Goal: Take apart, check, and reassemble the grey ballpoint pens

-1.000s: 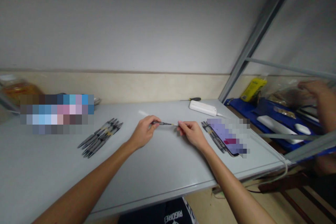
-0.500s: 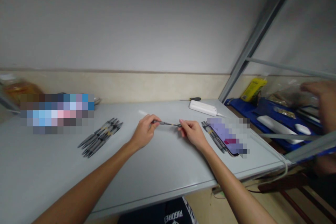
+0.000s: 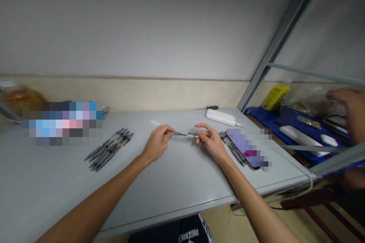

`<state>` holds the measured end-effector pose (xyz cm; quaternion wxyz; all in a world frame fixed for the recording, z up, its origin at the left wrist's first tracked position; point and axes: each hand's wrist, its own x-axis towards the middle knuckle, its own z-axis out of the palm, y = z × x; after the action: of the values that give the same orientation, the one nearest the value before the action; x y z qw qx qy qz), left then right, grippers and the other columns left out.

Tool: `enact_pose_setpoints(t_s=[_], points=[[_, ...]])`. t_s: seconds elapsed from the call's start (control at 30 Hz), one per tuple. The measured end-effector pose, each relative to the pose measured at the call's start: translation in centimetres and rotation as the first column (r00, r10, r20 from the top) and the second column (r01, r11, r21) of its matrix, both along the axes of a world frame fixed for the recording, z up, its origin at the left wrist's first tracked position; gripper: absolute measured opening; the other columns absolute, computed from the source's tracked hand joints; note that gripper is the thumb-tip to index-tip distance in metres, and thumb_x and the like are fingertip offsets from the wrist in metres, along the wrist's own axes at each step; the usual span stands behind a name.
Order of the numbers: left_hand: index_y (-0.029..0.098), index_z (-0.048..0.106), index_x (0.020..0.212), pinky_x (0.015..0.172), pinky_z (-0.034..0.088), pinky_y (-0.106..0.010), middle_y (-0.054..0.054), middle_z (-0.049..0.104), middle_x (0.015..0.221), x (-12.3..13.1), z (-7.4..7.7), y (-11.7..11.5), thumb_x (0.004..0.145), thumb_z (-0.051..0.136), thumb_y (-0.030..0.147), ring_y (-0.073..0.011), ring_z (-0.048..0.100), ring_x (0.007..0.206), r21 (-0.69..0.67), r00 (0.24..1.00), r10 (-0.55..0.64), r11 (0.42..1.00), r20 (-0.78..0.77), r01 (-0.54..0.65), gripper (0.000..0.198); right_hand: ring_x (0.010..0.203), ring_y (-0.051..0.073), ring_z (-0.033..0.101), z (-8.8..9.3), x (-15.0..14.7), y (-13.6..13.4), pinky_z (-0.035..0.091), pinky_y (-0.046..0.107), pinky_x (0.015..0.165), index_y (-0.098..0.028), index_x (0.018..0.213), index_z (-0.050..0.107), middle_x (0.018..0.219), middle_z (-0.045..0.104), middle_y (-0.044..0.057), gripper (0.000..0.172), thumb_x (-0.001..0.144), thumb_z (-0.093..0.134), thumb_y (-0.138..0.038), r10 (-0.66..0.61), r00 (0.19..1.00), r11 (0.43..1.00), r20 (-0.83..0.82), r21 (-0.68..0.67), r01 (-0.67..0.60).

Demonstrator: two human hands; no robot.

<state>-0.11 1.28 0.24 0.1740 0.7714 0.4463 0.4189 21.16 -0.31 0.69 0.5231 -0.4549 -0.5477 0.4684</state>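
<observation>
Above the middle of the grey table, a slim dark pen (image 3: 180, 133) lies almost level between my two hands. My left hand (image 3: 157, 142) pinches its left end between thumb and fingertips. At the other end, my right hand (image 3: 210, 141) holds it with thumb and curled fingers, the index finger lifted away; its fingers cover that tip. A bunch of grey pens (image 3: 110, 148) rests on the table to the left. More grey pens (image 3: 234, 150) lie to the right, beside a phone (image 3: 242, 146) with a lit purple screen, partly pixelated.
A white power strip (image 3: 220, 117) and a screwdriver (image 3: 212, 107) lie near the wall. Right of the metal frame (image 3: 262, 57) is a blue surface with a yellow packet (image 3: 275, 97) and another person's hand (image 3: 346, 97). A blurred-out bundle (image 3: 62, 123) sits at the left.
My right index finger has lifted off the pen and stretched out, and a shiny part shows near that end. My left hand has stayed in place.
</observation>
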Motion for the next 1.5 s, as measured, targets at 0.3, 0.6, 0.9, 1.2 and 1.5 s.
enact_pose_setpoints(t_s=[0.3, 0.6, 0.9, 1.2, 1.5], points=[[0.017, 0.06, 0.085, 0.071, 0.041, -0.028, -0.003, 0.062, 0.079, -0.24, -0.08, 0.16, 0.082, 0.047, 0.019, -0.016, 0.055, 0.075, -0.038, 0.999, 0.032, 0.999, 0.031, -0.03, 0.013, 0.048, 0.009, 0.05, 0.19, -0.14, -0.11, 0.037, 0.02, 0.047, -0.016, 0.081, 0.061, 0.058, 0.061, 0.0, 0.033, 0.066, 0.069, -0.044, 0.089, 0.995, 0.995, -0.047, -0.045, -0.091], [0.018, 0.06, 0.084, 0.071, 0.042, -0.028, -0.003, 0.063, 0.079, -0.1, 0.06, 0.08, 0.081, 0.047, 0.019, -0.0159, 0.056, 0.075, -0.027, 0.999, 0.026, 0.999, 0.029, -0.025, 0.013, 0.044, 0.008, 0.045, -0.06, 0.12, 0.13, 0.035, 0.02, 0.04, -0.014, 0.084, 0.065, 0.059, 0.058, 0.0, 0.039, 0.071, 0.062, -0.051, -0.033, 0.995, 0.999, 0.095, -0.022, 0.035], [0.017, 0.061, 0.084, 0.069, 0.042, -0.027, -0.002, 0.063, 0.079, 0.01, 0.01, 0.02, 0.081, 0.048, 0.019, -0.0155, 0.056, 0.074, -0.057, 0.999, 0.011, 0.998, 0.034, -0.009, 0.013, 0.04, 0.009, 0.041, 0.33, -0.04, -0.07, 0.034, 0.022, 0.042, -0.015, 0.094, 0.058, 0.047, 0.053, -0.004, 0.035, 0.074, 0.059, -0.044, 0.048, 0.999, 0.998, 0.001, -0.051, -0.048], [0.015, 0.059, 0.081, 0.058, 0.038, -0.024, 0.001, 0.055, 0.063, 0.05, -0.52, 0.43, 0.08, 0.047, 0.023, -0.0128, 0.051, 0.06, -0.229, 0.986, -0.047, 0.97, 0.159, 0.083, 0.014, 0.048, 0.009, 0.046, 0.03, 0.08, 0.03, 0.036, 0.022, 0.048, -0.014, 0.078, 0.063, 0.058, 0.059, 0.0, 0.031, 0.067, 0.067, -0.043, 0.061, 0.992, 0.998, 0.109, 0.001, -0.062], [0.017, 0.062, 0.08, 0.067, 0.04, -0.027, -0.003, 0.059, 0.075, 0.4, 0.34, -0.52, 0.079, 0.05, 0.017, -0.0151, 0.053, 0.071, -0.064, 1.0, -0.011, 0.998, -0.025, 0.01, 0.012, 0.034, 0.006, 0.029, -0.45, 0.18, 0.18, 0.02, 0.022, 0.037, -0.016, 0.055, 0.056, 0.037, 0.041, -0.005, 0.044, 0.078, 0.051, -0.054, 0.081, 0.959, 0.993, 0.27, -0.107, -0.054]])
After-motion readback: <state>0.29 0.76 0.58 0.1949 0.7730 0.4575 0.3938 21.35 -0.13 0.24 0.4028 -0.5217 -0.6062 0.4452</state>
